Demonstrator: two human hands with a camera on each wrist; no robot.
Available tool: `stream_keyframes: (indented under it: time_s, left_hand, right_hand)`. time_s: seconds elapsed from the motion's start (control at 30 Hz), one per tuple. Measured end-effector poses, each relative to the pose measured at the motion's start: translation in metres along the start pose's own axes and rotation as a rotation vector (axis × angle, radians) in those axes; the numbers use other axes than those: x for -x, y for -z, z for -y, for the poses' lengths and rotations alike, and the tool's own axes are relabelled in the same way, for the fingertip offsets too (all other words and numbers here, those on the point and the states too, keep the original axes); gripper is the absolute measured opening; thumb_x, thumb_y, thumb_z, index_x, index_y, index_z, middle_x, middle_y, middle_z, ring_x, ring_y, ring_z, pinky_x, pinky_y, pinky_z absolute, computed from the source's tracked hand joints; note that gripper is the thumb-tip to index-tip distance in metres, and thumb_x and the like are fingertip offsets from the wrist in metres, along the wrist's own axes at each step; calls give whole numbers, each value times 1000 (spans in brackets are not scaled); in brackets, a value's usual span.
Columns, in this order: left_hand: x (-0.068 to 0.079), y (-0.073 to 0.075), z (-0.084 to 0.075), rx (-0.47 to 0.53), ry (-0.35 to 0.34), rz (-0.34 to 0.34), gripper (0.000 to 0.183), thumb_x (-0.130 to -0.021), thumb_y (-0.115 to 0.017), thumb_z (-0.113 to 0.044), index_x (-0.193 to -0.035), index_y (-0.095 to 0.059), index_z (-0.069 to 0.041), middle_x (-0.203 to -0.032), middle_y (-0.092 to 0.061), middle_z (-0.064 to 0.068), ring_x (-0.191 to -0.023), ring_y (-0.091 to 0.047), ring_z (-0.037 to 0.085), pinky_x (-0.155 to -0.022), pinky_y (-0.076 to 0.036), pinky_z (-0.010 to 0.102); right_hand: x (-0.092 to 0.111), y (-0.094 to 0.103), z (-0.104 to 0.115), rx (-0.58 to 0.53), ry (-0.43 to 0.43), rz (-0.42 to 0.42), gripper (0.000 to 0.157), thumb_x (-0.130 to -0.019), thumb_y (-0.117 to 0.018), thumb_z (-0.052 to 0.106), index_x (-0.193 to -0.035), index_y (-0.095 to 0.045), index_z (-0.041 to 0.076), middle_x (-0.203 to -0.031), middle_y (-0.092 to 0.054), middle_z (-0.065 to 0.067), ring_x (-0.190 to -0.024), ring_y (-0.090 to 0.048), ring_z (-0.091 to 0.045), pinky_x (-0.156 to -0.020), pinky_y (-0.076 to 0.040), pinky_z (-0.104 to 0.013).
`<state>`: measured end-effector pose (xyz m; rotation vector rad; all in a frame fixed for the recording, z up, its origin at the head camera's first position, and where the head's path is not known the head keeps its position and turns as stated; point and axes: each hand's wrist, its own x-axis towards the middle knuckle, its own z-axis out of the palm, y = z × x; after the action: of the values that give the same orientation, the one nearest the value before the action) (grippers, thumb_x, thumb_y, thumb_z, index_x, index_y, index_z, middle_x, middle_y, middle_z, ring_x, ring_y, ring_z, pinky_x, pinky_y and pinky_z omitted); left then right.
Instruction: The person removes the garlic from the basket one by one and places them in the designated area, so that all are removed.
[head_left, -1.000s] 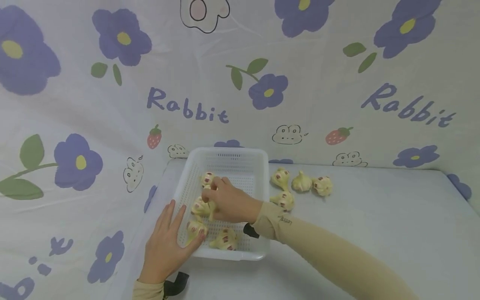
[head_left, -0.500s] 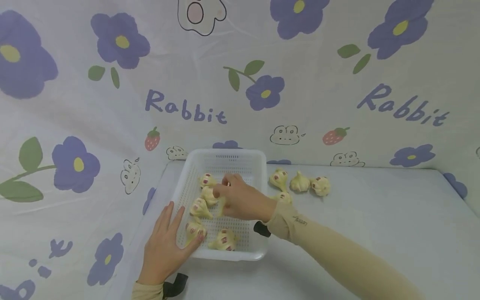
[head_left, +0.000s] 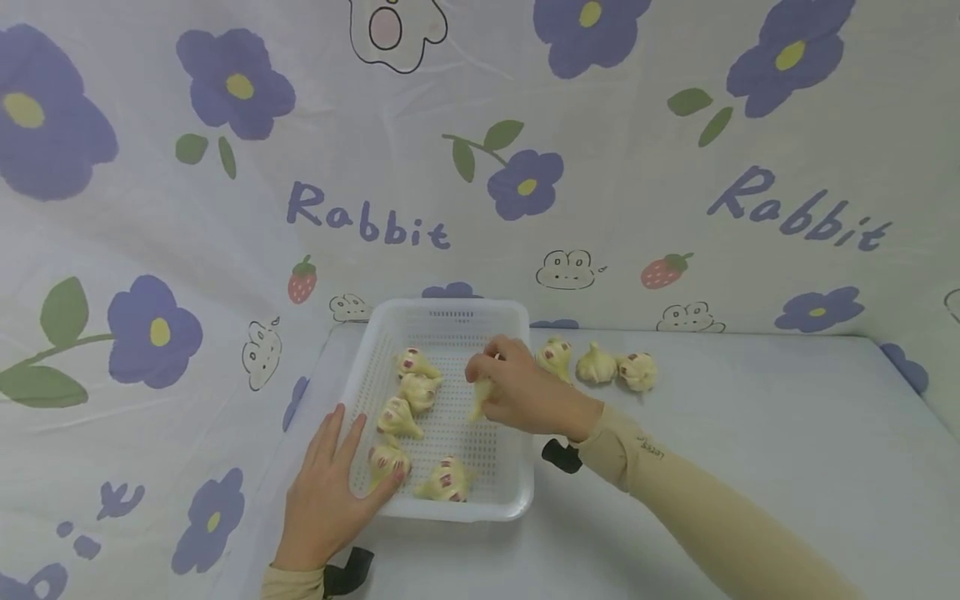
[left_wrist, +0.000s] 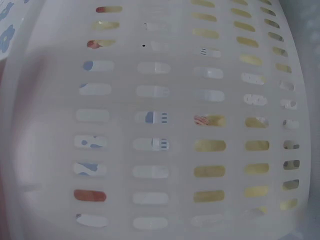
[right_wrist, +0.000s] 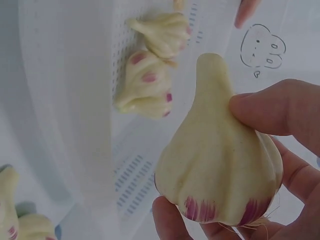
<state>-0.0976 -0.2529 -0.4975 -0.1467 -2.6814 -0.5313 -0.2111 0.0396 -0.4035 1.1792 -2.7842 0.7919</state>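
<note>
In the head view, my right hand (head_left: 528, 387) holds a garlic bulb (head_left: 482, 398) over the right part of a white perforated basket (head_left: 525, 492). Close up in the right wrist view, thumb and fingers grip this garlic bulb (right_wrist: 217, 150), which has purple streaks at its base. My left hand (head_left: 326, 492) rests on the basket's front-left rim, fingers spread outside the wall and thumb reaching over it. Several garlic bulbs (head_left: 397, 417) lie along the basket's left side, and another garlic bulb (head_left: 447, 479) lies near its front. The left wrist view shows only slotted basket wall (left_wrist: 175, 105).
To the right of the basket, a few garlic bulbs (head_left: 596, 364) sit on the white table (head_left: 735, 417); my right hand may hide another. Behind stands a flower-printed cloth (head_left: 637, 167). A black wrist mount (head_left: 562, 456) shows below my right wrist.
My right hand has moved rightward with the garlic bulb, away from the bulbs on the basket's left side, which are now uncovered. My left hand stays on the rim.
</note>
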Motion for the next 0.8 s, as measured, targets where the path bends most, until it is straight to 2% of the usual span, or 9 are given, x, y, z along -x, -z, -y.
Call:
stream_keyframes:
  time_s: [0.23, 0.5, 0.63, 0.8]
  left_hand:
    - [-1, 1, -2, 11, 37, 40, 93, -85, -75, -63, -155, -49, -9, -168, -34, 19, -152, -35, 44, -106, -46, 70]
    - [0, -1, -1, 3, 35, 37, 94, -84, -75, -63, -155, -49, -8, -167, -35, 20, -152, -36, 44, -108, -45, 69]
    - [0, -1, -1, 3, 34, 38, 93, -85, -75, -63, -156, -49, -9, -167, -34, 20, -152, -35, 44, -108, -44, 70]
    - [-1, -1, 0, 6, 35, 46, 93, -86, -73, -64, -156, -48, -9, -168, -34, 19, -153, -34, 44, -108, -43, 71]
  right_hand:
    - [15, 8, -12, -16, -27, -40, 30, -85, -71, 1, -112, -69, 14, -117, -55, -11, -104, -51, -25, -79, -52, -32]
    - [35, 13, -30, 2, -9, -144, 29, -81, -72, -1, -107, -70, 10, -112, -59, -14, -105, -52, -29, -84, -49, -38]
    - [44, 17, -38, -9, -41, -156, 28, -81, -72, 0, -108, -70, 8, -116, -58, -14, -107, -53, -31, -85, -51, -40]
    - [56, 21, -50, -31, -109, -143, 32, -80, -73, 0, -111, -70, 9, -120, -56, -13, -113, -51, -32, -89, -49, -42]
